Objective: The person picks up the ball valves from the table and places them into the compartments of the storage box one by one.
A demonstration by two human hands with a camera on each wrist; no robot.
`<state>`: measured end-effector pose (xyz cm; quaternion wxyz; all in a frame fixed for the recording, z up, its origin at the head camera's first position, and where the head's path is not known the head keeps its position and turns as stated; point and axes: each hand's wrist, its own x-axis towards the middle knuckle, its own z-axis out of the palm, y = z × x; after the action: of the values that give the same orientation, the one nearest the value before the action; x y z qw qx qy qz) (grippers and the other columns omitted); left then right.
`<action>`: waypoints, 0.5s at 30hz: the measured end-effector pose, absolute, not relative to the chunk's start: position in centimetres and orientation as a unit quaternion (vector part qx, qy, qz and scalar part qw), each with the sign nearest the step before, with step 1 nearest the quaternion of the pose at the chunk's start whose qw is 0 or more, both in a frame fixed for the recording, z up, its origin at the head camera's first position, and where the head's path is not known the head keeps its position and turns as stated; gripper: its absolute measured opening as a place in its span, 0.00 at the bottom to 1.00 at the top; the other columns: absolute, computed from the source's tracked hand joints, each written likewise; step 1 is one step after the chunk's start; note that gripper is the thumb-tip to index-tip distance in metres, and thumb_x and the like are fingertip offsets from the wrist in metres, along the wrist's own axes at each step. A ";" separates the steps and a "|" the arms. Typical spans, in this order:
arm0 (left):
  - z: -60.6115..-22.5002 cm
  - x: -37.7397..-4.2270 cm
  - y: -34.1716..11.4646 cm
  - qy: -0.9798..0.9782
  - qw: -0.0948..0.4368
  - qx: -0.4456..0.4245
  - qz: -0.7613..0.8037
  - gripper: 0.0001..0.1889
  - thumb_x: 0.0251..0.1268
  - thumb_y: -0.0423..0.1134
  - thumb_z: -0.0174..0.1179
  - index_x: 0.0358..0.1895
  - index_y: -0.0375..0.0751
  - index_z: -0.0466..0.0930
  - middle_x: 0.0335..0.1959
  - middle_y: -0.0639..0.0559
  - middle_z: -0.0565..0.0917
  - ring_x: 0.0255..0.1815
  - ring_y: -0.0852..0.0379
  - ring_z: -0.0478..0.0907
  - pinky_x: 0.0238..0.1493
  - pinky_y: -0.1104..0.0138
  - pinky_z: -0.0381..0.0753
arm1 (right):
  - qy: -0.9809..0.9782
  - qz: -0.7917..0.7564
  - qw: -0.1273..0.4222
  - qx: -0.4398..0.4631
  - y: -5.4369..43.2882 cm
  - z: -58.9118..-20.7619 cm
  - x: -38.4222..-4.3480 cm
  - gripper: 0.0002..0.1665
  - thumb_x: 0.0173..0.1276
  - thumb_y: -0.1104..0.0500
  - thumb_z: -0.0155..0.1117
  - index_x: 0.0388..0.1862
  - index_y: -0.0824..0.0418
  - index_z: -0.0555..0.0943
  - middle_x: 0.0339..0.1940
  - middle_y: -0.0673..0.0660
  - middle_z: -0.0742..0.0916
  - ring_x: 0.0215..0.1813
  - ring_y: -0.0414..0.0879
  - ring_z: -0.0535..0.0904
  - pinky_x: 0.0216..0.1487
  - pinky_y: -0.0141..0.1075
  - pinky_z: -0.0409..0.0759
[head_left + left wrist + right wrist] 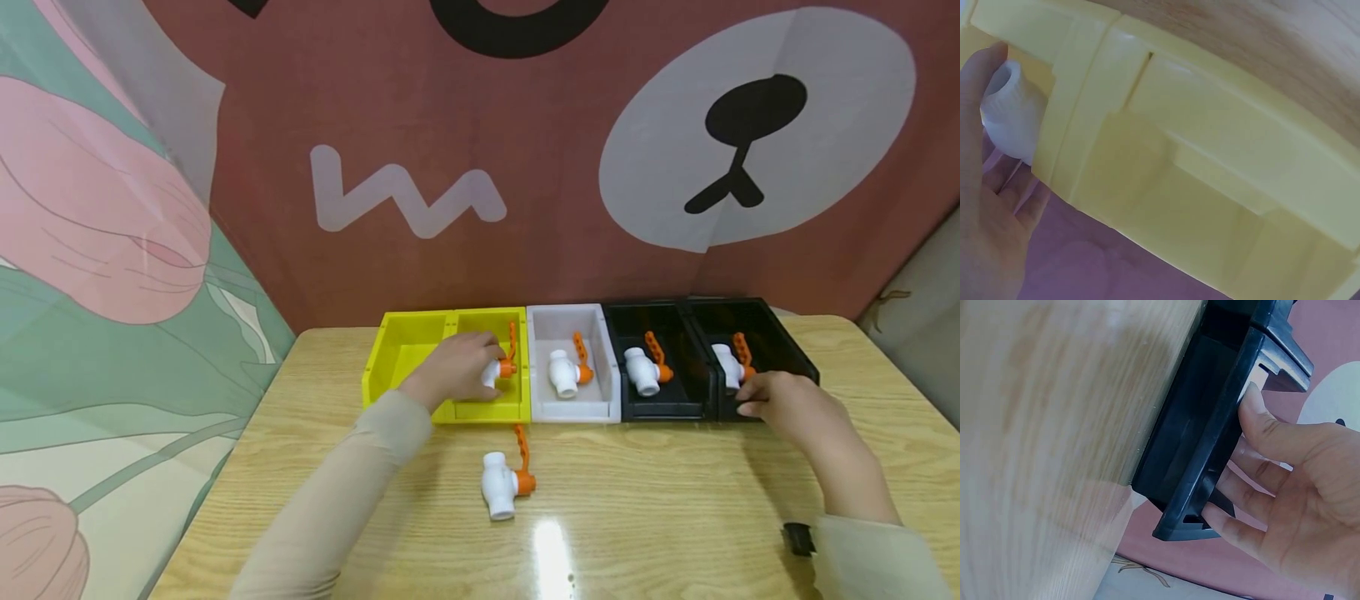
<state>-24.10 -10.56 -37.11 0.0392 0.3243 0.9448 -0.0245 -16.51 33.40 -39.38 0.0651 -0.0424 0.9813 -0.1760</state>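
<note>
My left hand point(461, 367) reaches into the right yellow bin point(465, 321) and holds a white ball valve point(1016, 119) with an orange handle. In the left wrist view the thumb lies at the valve's open end and the fingers lie behind it. At the far-right black bin point(787, 342), my right hand point(795, 412) has its fingertips on another white ball valve point(726, 367); in the right wrist view the bin wall hides most of it. One more ball valve point(498, 487) lies on the table in front of the bins.
A white bin point(573, 408) holds a ball valve point(564, 375), as does the left black bin point(667, 408), with its valve point(643, 372). The bins stand in a row on the wooden table point(637, 500), against a printed cloth point(555, 208). A small black object point(798, 539) is by the right sleeve.
</note>
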 end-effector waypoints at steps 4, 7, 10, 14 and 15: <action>-37.2 -24.5 -10.2 0.948 0.048 0.314 -0.030 0.31 0.56 0.59 0.71 0.60 0.46 0.81 0.54 0.52 0.78 0.50 0.54 0.75 0.58 0.63 0.76 | 0.981 -0.175 0.066 -0.042 33.4 -39.4 -16.5 0.11 0.65 0.59 0.69 0.41 0.66 0.85 0.40 0.66 0.87 0.45 0.68 0.80 0.33 0.59 0.75; -37.2 -24.6 -10.0 0.948 0.055 0.311 -0.031 0.30 0.56 0.58 0.71 0.59 0.45 0.82 0.53 0.51 0.79 0.49 0.54 0.76 0.57 0.63 0.77 | 0.982 -0.175 0.064 -0.042 33.4 -39.4 -16.5 0.11 0.65 0.59 0.69 0.41 0.66 0.85 0.40 0.67 0.87 0.45 0.68 0.80 0.33 0.60 0.75; -37.4 -24.8 -9.7 0.948 0.065 0.310 -0.036 0.30 0.56 0.58 0.72 0.58 0.45 0.82 0.52 0.52 0.79 0.48 0.54 0.76 0.56 0.64 0.78 | 0.982 -0.176 0.061 -0.042 33.4 -39.5 -16.5 0.10 0.65 0.59 0.69 0.40 0.66 0.85 0.39 0.66 0.87 0.45 0.68 0.80 0.33 0.60 0.75; -37.5 -24.8 -9.3 0.945 0.068 0.317 -0.044 0.29 0.55 0.58 0.72 0.57 0.45 0.82 0.50 0.52 0.80 0.48 0.54 0.76 0.55 0.63 0.78 | 0.982 -0.175 0.061 -0.042 33.5 -39.5 -16.5 0.10 0.66 0.59 0.69 0.40 0.66 0.85 0.40 0.66 0.87 0.45 0.68 0.80 0.34 0.60 0.75; -37.6 -24.8 -9.2 0.945 0.068 0.317 -0.045 0.29 0.55 0.58 0.72 0.57 0.45 0.83 0.50 0.52 0.80 0.48 0.54 0.76 0.55 0.63 0.78 | 0.982 -0.175 0.062 -0.042 33.5 -39.5 -16.5 0.11 0.66 0.59 0.69 0.41 0.66 0.85 0.40 0.66 0.87 0.45 0.68 0.80 0.34 0.60 0.75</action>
<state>-24.85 -9.25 -37.56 0.0681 0.3168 0.9450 -0.0450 -16.51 33.48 -39.47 0.0620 -0.0422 0.9817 -0.1752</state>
